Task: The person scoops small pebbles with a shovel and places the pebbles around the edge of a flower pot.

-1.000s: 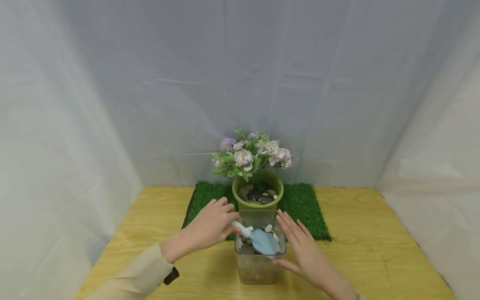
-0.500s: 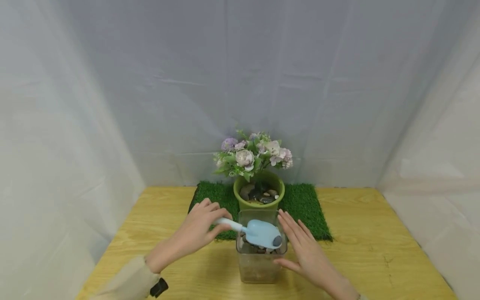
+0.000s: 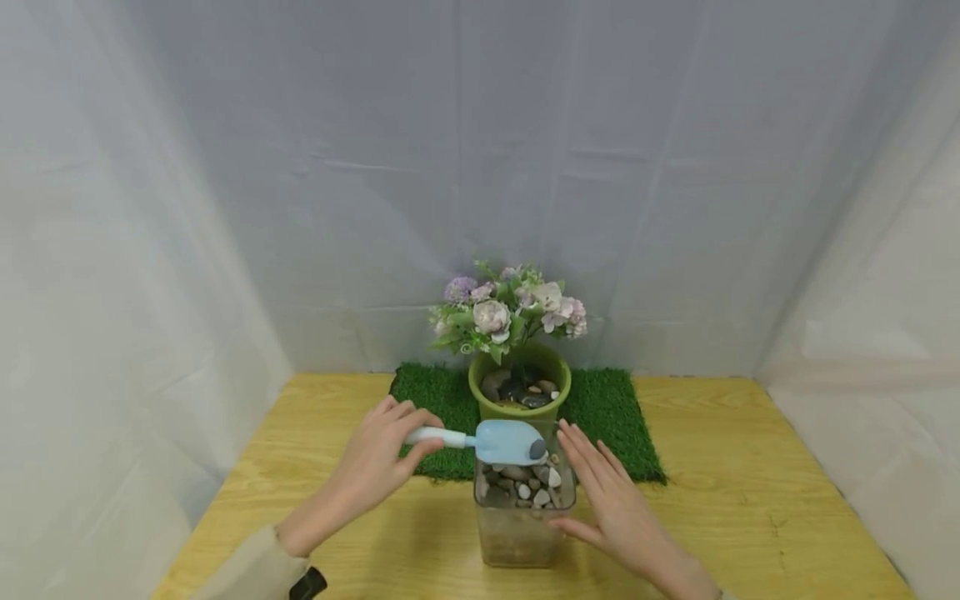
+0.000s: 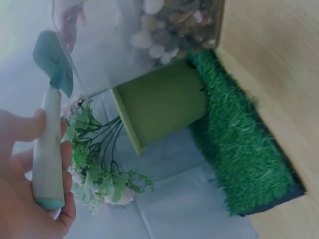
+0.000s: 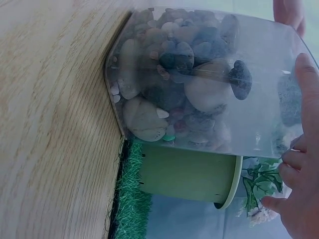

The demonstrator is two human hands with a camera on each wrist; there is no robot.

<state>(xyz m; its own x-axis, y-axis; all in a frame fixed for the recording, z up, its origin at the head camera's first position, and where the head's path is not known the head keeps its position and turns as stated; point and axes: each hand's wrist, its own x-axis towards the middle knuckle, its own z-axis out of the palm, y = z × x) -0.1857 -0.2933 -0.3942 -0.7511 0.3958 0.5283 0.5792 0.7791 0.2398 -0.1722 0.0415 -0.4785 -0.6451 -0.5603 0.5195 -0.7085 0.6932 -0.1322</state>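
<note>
My left hand (image 3: 386, 446) grips the white handle of a light blue garden trowel (image 3: 504, 442). One dark grey pebble (image 3: 537, 449) lies near the tip of its blade. The blade is level, over the back of a clear plastic container (image 3: 517, 533) that holds several pebbles (image 3: 523, 485) of mixed sizes. In the left wrist view the trowel handle (image 4: 48, 149) lies between thumb and curled fingers. My right hand (image 3: 611, 508) rests against the container's right side with its fingers straight. In the right wrist view its fingertips touch the wall near the rim.
Right behind the container stands a green flowerpot (image 3: 519, 410) with stones and artificial flowers (image 3: 510, 312) in it. It sits on a mat of artificial grass (image 3: 611, 425) on the wooden table (image 3: 750, 500). Pale curtains (image 3: 600, 167) close off the back and both sides.
The trowel has come up out of the pebbles with a dark pebble on its blade, and has moved back and left. My right hand stays on the container.
</note>
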